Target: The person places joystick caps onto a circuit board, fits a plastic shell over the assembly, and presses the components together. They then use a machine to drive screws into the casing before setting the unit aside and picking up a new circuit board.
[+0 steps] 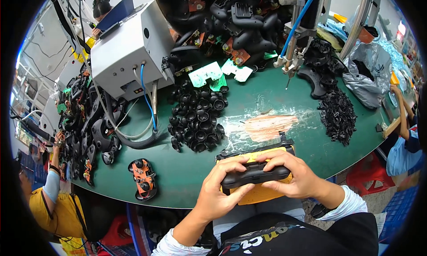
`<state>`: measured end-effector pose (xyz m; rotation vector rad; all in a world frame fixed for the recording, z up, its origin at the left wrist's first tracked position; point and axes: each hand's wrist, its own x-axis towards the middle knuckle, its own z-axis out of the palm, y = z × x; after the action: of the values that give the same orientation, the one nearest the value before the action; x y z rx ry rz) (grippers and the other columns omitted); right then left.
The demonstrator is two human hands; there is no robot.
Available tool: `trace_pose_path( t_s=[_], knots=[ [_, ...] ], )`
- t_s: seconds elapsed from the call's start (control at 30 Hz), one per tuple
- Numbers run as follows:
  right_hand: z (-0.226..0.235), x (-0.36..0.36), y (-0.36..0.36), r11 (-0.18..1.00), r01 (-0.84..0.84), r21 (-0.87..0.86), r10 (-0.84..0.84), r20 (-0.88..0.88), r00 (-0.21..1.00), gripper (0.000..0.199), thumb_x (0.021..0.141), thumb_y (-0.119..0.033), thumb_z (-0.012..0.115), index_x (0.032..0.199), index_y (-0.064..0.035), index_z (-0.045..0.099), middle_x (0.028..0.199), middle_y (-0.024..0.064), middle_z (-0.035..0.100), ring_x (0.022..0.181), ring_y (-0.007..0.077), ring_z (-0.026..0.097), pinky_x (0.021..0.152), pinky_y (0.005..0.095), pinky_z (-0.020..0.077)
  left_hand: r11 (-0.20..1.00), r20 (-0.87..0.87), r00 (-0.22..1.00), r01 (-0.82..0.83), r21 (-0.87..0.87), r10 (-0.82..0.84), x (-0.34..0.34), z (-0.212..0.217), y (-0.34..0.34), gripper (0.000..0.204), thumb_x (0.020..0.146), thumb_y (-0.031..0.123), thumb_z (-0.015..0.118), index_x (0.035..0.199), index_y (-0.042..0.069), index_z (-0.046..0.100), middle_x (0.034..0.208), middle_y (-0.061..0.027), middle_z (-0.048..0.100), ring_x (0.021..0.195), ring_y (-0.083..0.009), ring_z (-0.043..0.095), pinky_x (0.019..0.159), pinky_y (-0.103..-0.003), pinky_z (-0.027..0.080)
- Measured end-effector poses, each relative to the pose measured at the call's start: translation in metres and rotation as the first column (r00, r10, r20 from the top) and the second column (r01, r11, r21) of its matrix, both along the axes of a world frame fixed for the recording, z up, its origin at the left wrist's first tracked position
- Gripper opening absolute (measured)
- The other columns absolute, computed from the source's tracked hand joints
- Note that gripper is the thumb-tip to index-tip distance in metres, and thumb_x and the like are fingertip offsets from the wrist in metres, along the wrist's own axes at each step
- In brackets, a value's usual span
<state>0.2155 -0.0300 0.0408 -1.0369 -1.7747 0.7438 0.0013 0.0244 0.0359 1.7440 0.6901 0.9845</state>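
A black game controller (255, 176) is held level between both my hands at the table's near edge. My left hand (224, 185) closes round its left end, and my right hand (294, 174) grips the right end. The thumbs press along its near side while fingers curl over the top. Beneath and behind the controller is a yellow fixture (260, 194), partly covered by my hands. To the left on the green table lies an opened controller half (142, 179) with an orange circuit board and two black thumbsticks.
Black thumbstick caps (195, 120) lie heaped mid-table; small black parts (338, 116) form a pile at right. A vertical tool head with a blue hose (291, 51) hangs above. A grey machine box (126, 51) stands back left. Controller shells (244, 20) fill the back. Co-workers sit both sides.
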Motion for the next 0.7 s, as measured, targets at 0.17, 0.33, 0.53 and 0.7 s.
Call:
trace_pose_path(
  t_s=[0.17, 0.33, 0.53, 0.7],
  knots=[
    [-0.012, -0.002, 0.003, 0.998, 0.058, 0.033, -0.055, -0.067, 0.996, 0.031, 0.074, -0.004, 0.078, 0.097, -0.0033, 0.058, 0.104, 0.0145, 0.066, 0.098, 0.0310, 0.065, 0.084, 0.0362, 0.0516, 0.997, -0.026, 0.998, -0.051, 0.060, 0.053, 0.005, -0.005, -0.002, 0.029, 0.070, -0.001, 0.081, 0.090, 0.001, 0.060, 0.103, -0.0177, 0.067, 0.097, -0.0265, 0.066, 0.086, -0.036, 0.051],
    [-0.017, 0.006, 0.007, 0.999, 0.008, 0.035, -0.006, -0.043, 0.999, 0.030, 0.076, -0.005, 0.078, 0.098, -0.0034, 0.058, 0.106, 0.0161, 0.065, 0.099, 0.0306, 0.065, 0.083, 0.0363, 0.0514, 0.993, -0.080, 0.992, -0.088, 0.072, 0.094, 0.006, 0.001, -0.006, 0.030, 0.068, -0.003, 0.081, 0.089, 0.001, 0.060, 0.105, -0.0196, 0.067, 0.100, -0.0275, 0.066, 0.090, -0.038, 0.049],
    [-0.020, 0.022, 0.014, 0.986, -0.135, -0.094, 0.115, -0.194, 0.974, 0.028, 0.080, -0.007, 0.075, 0.102, -0.0039, 0.058, 0.115, 0.0159, 0.063, 0.108, 0.0276, 0.062, 0.091, 0.0372, 0.0483, 0.963, -0.179, 0.970, 0.196, 0.186, -0.163, -0.012, 0.009, 0.019, 0.040, 0.073, 0.000, 0.075, 0.111, 0.003, 0.064, 0.114, -0.0167, 0.067, 0.106, -0.0305, 0.065, 0.090, -0.036, 0.050],
    [-0.015, 0.025, 0.022, 0.988, -0.122, -0.090, 0.107, -0.154, 0.982, 0.026, 0.080, -0.006, 0.074, 0.101, -0.0031, 0.059, 0.109, 0.0143, 0.066, 0.100, 0.0266, 0.065, 0.086, 0.0356, 0.0502, 0.978, -0.104, 0.986, 0.149, 0.149, -0.134, -0.010, 0.003, 0.023, 0.039, 0.071, 0.000, 0.076, 0.109, 0.001, 0.065, 0.114, -0.0180, 0.067, 0.102, -0.0302, 0.067, 0.086, -0.034, 0.053]
  ],
)
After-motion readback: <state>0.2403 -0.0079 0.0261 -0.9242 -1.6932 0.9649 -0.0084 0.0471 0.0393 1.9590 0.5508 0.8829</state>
